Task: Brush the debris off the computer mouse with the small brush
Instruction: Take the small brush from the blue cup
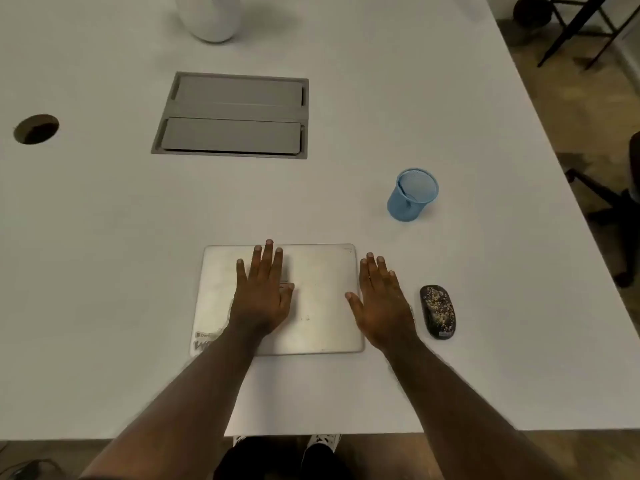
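A black computer mouse [438, 311] speckled with light crumbs lies on the white table, right of a closed silver laptop [322, 299]. My left hand [263, 292] rests flat on the laptop lid, fingers spread, holding nothing. My right hand [381, 303] lies flat at the laptop's right edge, a short gap left of the mouse, also empty. A blue mesh cup [412, 195] stands farther back; a thin dark handle shows through its mesh, too faint to identify as the brush.
A grey cable hatch [232, 116] is set into the table [104, 254] at mid-back, with a round cable hole [36, 129] at far left. A white rounded object [211, 19] stands at the back. The table's right edge runs diagonally; chair legs [606, 202] sit beyond it.
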Action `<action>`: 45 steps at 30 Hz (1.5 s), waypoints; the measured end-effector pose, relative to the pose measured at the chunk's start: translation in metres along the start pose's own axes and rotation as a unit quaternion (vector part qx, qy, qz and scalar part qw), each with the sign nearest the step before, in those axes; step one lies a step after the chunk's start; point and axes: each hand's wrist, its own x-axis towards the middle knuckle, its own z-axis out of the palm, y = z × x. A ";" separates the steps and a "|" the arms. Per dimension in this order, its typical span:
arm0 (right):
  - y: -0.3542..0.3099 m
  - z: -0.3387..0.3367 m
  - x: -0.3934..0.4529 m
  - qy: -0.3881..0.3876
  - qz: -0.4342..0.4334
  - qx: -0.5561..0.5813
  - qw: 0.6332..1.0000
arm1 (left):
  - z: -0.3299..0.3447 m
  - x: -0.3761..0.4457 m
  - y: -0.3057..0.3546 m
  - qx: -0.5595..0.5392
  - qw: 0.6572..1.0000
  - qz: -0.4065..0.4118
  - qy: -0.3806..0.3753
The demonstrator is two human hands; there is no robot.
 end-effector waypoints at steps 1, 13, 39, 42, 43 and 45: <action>0.003 -0.004 0.003 0.011 -0.004 -0.015 1.000 | 0.003 0.002 0.000 0.001 1.000 -0.004 0.001; 0.080 -0.115 0.124 0.101 0.147 0.058 0.982 | 0.045 0.014 -0.005 0.018 0.999 -0.030 0.020; 0.107 -0.112 0.165 0.206 0.045 0.154 0.965 | 0.050 0.018 -0.011 0.012 0.999 -0.026 0.030; 0.101 -0.136 0.129 0.347 0.027 0.233 0.908 | 0.044 0.018 -0.008 0.013 0.999 -0.027 0.019; 0.101 -0.142 0.116 0.380 0.026 0.261 0.887 | 0.042 0.017 -0.007 0.015 0.999 -0.026 0.013; 0.103 -0.148 0.090 0.402 0.057 0.343 0.847 | 0.038 0.016 -0.004 0.028 0.999 -0.020 0.001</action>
